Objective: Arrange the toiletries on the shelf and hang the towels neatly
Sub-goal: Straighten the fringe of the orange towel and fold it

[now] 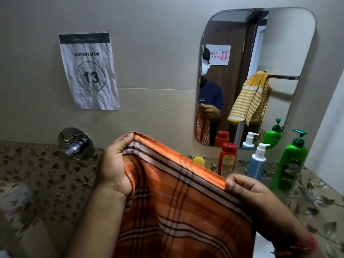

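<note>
Left hand (113,164) and right hand (247,189) gripping top edge of orange towel (176,202), holding it spread above tabletop (46,175); towel not yet hanging; bottles (290,164) standing grouped under mirror (260,53)

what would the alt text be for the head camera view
Two hands hold an orange checked towel stretched by its top edge, the left hand and right hand each with a grip on it. Behind stand a red bottle, a white pump bottle and a green pump bottle below a wall mirror, which reflects a yellow striped towel on a rail.
</note>
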The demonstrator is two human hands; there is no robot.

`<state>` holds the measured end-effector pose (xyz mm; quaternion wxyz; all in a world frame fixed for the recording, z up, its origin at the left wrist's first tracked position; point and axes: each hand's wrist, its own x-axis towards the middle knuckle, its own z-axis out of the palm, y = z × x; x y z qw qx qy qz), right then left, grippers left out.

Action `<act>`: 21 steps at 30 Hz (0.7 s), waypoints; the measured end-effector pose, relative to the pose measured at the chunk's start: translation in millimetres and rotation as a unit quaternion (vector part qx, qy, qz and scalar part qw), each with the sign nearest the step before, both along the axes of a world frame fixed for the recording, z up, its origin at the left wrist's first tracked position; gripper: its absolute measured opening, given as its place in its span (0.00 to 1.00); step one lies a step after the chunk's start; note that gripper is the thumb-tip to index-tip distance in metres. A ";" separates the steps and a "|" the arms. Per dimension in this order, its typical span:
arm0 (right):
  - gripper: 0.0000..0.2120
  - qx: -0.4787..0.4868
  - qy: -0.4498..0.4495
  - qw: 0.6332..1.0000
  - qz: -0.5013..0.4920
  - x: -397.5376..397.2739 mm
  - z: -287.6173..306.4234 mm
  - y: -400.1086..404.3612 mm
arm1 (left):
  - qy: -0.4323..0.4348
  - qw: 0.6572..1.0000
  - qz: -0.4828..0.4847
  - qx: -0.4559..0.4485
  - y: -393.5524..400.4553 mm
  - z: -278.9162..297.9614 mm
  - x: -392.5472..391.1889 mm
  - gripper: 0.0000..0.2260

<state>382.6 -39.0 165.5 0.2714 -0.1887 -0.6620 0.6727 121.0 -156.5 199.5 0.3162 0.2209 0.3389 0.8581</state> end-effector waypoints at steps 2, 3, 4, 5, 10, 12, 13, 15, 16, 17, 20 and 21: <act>0.21 0.027 -0.024 0.998 -0.048 6.7 -1.9 8.1 | 0.021 0.997 0.073 -0.025 0.6 -8.5 -8.6 0.05; 0.21 0.045 -0.029 0.996 -0.069 9.6 -2.0 11.6 | 0.065 0.990 0.116 -0.042 3.1 -12.8 -7.5 0.07; 0.19 0.069 -0.034 0.993 -0.086 9.3 0.2 12.3 | 0.122 0.982 0.131 -0.062 4.9 -16.0 -0.5 0.06; 0.16 0.108 -0.040 0.989 -0.096 5.0 3.8 11.4 | 0.189 0.972 0.113 -0.075 6.7 -19.2 10.0 0.03; 0.17 0.343 -0.023 0.936 -0.081 -46.4 37.9 -19.0 | 0.398 0.902 -0.152 -0.069 21.0 -26.9 58.6 0.26; 0.16 0.401 -0.014 0.909 -0.118 -57.3 43.5 -17.2 | 0.456 0.873 -0.150 -0.090 22.9 -25.7 65.3 0.22; 0.16 0.413 -0.011 0.900 -0.137 -59.4 43.5 -13.5 | 0.488 0.859 -0.109 -0.110 23.1 -24.9 63.1 0.21; 0.17 0.410 -0.006 0.900 -0.148 -59.6 41.2 -10.4 | 0.516 0.846 -0.035 -0.128 21.8 -23.8 58.2 0.20; 0.17 0.388 -0.002 0.912 -0.131 -58.6 38.0 -10.2 | 0.510 0.851 -0.015 -0.123 20.4 -23.4 55.1 0.19; 0.17 0.345 0.009 0.933 -0.101 -56.8 34.4 -10.4 | 0.494 0.862 -0.006 -0.111 17.6 -21.9 53.7 0.18; 0.14 0.153 0.023 0.988 0.016 -46.8 22.6 -10.7 | 0.407 0.907 0.061 -0.096 16.6 -23.1 41.8 0.16; 0.11 0.092 0.014 0.994 0.061 -41.9 17.8 -9.1 | 0.353 0.925 0.098 -0.098 17.0 -25.1 32.0 0.16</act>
